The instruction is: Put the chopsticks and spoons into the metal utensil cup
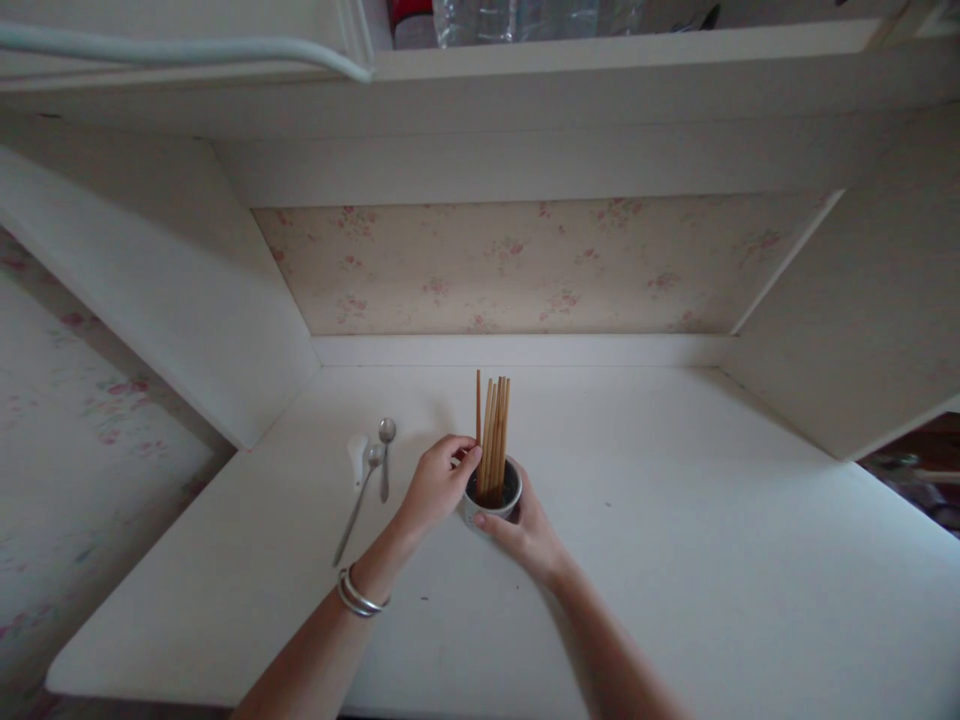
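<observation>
A round cup [474, 512] with a pale outside and dark inside stands on the white desk, and several wooden chopsticks [495, 430] rise out of it in a bunch. My right hand [529, 525] is wrapped around the cup's right and near side. With thumb and fingertips, my left hand [446, 475] pinches a single chopstick [478, 405] at the cup's left rim, upright and slightly apart from the bunch. Its lower end is hidden, so I cannot tell how deep it sits.
Left of my left hand lie a white spoon [357, 460], a short metal spoon [386, 432] and a long-handled metal spoon [356, 510] on the white desk [675, 560]. Side panels flank the desk, and a shelf [600, 85] with clear plastic items overhangs it.
</observation>
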The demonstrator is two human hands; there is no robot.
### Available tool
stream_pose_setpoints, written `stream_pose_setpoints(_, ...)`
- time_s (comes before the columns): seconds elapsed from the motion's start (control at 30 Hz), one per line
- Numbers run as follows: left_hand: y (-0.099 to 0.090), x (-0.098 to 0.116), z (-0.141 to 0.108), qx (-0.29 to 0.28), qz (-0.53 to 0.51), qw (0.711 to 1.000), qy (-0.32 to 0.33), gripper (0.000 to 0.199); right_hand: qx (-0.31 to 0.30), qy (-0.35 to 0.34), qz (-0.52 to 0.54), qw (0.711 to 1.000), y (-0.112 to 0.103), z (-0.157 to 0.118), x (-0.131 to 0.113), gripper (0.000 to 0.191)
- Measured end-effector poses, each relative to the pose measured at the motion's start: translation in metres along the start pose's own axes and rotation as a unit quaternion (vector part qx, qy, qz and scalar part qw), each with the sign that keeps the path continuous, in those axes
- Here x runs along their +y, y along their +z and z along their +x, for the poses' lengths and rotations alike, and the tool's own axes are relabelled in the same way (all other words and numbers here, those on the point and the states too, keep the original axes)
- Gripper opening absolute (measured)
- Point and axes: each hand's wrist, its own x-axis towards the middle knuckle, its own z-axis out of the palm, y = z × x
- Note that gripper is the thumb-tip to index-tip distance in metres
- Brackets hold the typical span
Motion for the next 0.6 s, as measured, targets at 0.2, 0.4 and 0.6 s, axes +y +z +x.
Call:
stream_pose_setpoints(0.2, -0.005, 0.003, -0.003, -0.009, 0.021, 0.999, 0.024, 0.024, -0.002, 0.007, 0.001, 1.0, -0.001, 0.0, 0.004, 0.079)
stream_pose_setpoints(0.4, -0.013, 0.01, 0.001, -0.018, 0.06, 0.997, 0.04, 0.021, 0.0, 0.008, -0.014, 1.0, -0.002, 0.0, 0.0, 0.077)
stream_pose_setpoints(0.6, -0.007, 0.005, 0.0, -0.015, 0.061, 0.997, 0.032, 0.02, 0.0, 0.001, -0.008, 1.0, -0.001, 0.0, 0.002, 0.078)
